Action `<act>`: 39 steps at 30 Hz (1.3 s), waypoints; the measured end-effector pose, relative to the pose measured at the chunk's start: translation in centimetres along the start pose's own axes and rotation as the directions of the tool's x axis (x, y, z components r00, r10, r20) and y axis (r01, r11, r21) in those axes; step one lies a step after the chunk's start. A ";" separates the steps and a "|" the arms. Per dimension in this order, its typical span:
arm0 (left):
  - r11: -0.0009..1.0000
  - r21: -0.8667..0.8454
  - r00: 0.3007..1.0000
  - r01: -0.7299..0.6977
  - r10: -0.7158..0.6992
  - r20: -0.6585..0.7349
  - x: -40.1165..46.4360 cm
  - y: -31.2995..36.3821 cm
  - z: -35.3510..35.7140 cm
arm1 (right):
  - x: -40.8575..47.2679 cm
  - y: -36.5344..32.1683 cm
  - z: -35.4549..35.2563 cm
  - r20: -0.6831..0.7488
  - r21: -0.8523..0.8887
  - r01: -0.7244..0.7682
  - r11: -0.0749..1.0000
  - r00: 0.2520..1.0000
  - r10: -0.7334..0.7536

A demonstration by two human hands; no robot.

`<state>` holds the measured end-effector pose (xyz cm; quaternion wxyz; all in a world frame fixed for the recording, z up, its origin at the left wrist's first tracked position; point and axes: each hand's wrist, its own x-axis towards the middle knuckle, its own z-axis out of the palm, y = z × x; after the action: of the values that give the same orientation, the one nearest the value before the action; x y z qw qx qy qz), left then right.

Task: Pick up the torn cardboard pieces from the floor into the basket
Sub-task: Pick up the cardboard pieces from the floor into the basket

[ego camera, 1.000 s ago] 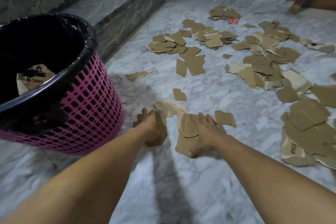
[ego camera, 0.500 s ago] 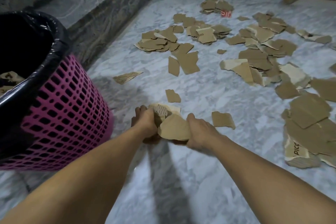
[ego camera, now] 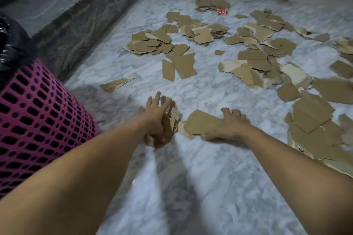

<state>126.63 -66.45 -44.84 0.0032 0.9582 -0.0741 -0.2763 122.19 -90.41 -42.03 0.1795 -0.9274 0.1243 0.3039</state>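
Between the two hands, a gathered bundle now split in two: a crumpled wad of torn scraps [ego camera: 171,120] under the left hand [ego camera: 155,118], a larger flat brown piece [ego camera: 202,123] gripped along its edge by the right hand [ego camera: 228,127]. Half a second ago both pressed together around one clump; now parted, with a gap of bare marble floor [ego camera: 191,187] between. Left fingers straightened and fanned over the wad, thumb side seemingly tucked under it, so whether pinching or only pressing cannot be told. Right fingers curled over the flat piece, grasping it. Probably a regrip before the lift. Left of the left hand, the pink basket [ego camera: 38,124] with its black liner [ego camera: 13,47], slid further toward the frame edge than before, its inside no longer visible. Beyond and right of the right hand, many more cardboard pieces [ego camera: 252,59] scattered, untouched; most of the task left. Farther off, one small red-printed scrap [ego camera: 223,11].
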 end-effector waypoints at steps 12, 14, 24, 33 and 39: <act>0.990 -0.005 0.988 -0.143 0.142 -0.052 0.8 1.1 -0.7 | 0.6 -1.2 1.6 -0.091 -0.016 -0.028 0.999 0.996 0.026; 0.987 -0.082 0.990 -0.136 0.133 -0.044 0.4 1.1 -0.6 | 0.5 -1.3 1.6 -0.078 -0.020 0.001 1.000 0.997 -0.003; 0.933 -0.359 0.992 -0.016 -0.029 -0.119 -2.4 -0.2 1.0 | 0.6 -4.5 1.3 0.089 -0.113 0.169 0.979 0.983 -0.160; 0.751 -0.652 0.963 0.110 -0.243 -0.116 -4.8 -3.7 3.0 | 0.4 -8.4 4.3 0.029 -0.031 0.367 0.930 0.930 -0.366; 0.702 -0.705 0.952 0.107 -0.276 -0.130 -6.3 -4.9 3.1 | 0.6 -8.8 4.2 0.067 0.103 0.268 0.958 0.959 -0.276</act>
<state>120.36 -60.62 -44.36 0.3387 0.9151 0.1356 -0.1719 123.45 -80.85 -43.28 0.2673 -0.9133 0.0021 0.3074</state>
